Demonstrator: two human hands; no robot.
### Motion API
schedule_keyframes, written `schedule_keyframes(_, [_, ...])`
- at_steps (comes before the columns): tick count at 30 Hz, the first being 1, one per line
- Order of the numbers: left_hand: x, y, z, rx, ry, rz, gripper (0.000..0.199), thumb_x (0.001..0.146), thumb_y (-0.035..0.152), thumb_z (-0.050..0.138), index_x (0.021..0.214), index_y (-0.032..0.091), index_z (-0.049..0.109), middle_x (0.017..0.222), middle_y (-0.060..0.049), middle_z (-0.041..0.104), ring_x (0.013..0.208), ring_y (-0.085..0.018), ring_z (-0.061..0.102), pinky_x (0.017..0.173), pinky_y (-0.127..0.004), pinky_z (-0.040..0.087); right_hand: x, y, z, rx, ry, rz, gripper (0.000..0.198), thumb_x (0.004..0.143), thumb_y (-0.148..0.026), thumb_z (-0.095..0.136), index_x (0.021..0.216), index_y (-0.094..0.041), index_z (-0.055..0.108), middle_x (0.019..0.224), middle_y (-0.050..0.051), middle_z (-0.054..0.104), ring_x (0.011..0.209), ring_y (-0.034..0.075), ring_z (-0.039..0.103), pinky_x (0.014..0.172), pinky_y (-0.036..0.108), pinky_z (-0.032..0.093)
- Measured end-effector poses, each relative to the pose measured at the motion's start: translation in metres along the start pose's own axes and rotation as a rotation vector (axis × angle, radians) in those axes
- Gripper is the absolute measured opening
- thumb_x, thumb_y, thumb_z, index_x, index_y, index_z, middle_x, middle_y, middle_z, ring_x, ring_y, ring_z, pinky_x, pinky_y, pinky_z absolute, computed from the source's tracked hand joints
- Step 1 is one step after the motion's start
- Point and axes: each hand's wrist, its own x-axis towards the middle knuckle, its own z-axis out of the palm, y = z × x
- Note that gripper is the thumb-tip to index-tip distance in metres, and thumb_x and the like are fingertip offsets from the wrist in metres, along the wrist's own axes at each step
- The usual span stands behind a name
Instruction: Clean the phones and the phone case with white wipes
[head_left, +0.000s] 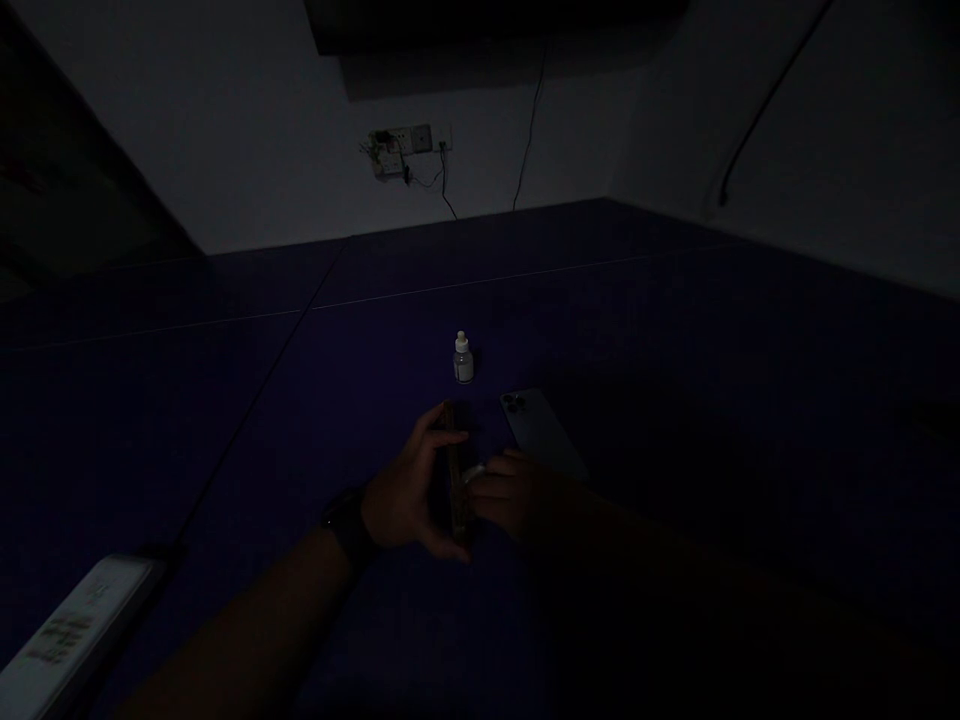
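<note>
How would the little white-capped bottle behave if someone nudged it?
The bottle would probably tip if pushed near its cap, being taller than wide. Once over, its rounded body might roll. It is likely light to lift, being smaller than the nearby phone.

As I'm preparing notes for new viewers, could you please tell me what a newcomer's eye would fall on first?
Probably the small white-capped bottle standing upright near the middle, bright against the dark surface. Next come the left hand gripping a slim object just below it, and the pale power strip at lower left.
</note>
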Motion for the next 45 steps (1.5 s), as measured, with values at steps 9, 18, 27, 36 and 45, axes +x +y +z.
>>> schedule_keyframes(9, [-0.001,0.001,-0.001,0.005,-0.007,-0.022,0.131,0.041,0.075,0.089,0.147,0.03,0.028,0.161,-0.02,0.008,0.146,-0.052,0.023,0.11,-0.071,0.035,-0.001,-0.002,-0.002,-0.017,-0.018,-0.101,0.011,0.099,-0.025,0.057,0.101,-0.025,0.068,0.092,-0.002,0.074,0.084,0.02,0.054,0.067,0.035,0.028])
schedule_keyframes(18, [0.001,0.001,-0.001,0.015,0.0,0.0,0.126,0.045,0.077,0.087,0.146,0.032,0.027,0.159,-0.019,0.011,0.145,-0.05,0.025,0.109,-0.071,0.036,0.001,-0.001,-0.007,0.008,-0.04,-0.064,0.01,0.098,-0.023,0.058,0.098,-0.023,0.068,0.092,-0.002,0.073,0.082,0.019,0.054,0.068,0.035,0.028])
schedule_keyframes(27, [0.002,0.003,-0.001,0.007,0.012,0.005,0.129,0.041,0.075,0.09,0.146,0.032,0.028,0.158,-0.019,0.015,0.145,-0.051,0.026,0.11,-0.072,0.034,0.002,-0.001,-0.005,-0.005,-0.004,0.026,0.009,0.097,-0.023,0.059,0.095,-0.022,0.067,0.093,-0.002,0.074,0.078,0.019,0.053,0.066,0.035,0.026])
schedule_keyframes(36, [0.0,0.007,-0.002,0.001,0.0,-0.05,0.132,0.033,0.075,0.091,0.143,0.029,0.035,0.157,-0.018,0.018,0.144,-0.051,0.027,0.111,-0.071,0.034,-0.005,0.005,-0.002,0.053,-0.013,-0.036,0.017,0.097,-0.022,0.055,0.104,-0.028,0.07,0.104,-0.005,0.076,0.081,0.018,0.056,0.069,0.034,0.03])
schedule_keyframes(45, [0.005,0.009,-0.001,-0.056,-0.038,0.03,0.127,0.033,0.073,0.092,0.138,0.031,0.033,0.145,-0.015,0.032,0.142,-0.048,0.029,0.112,-0.068,0.035,-0.001,0.012,0.004,-0.031,0.029,0.118,0.014,0.099,-0.017,0.055,0.105,-0.02,0.067,0.104,0.004,0.074,0.092,0.021,0.059,0.07,0.035,0.034])
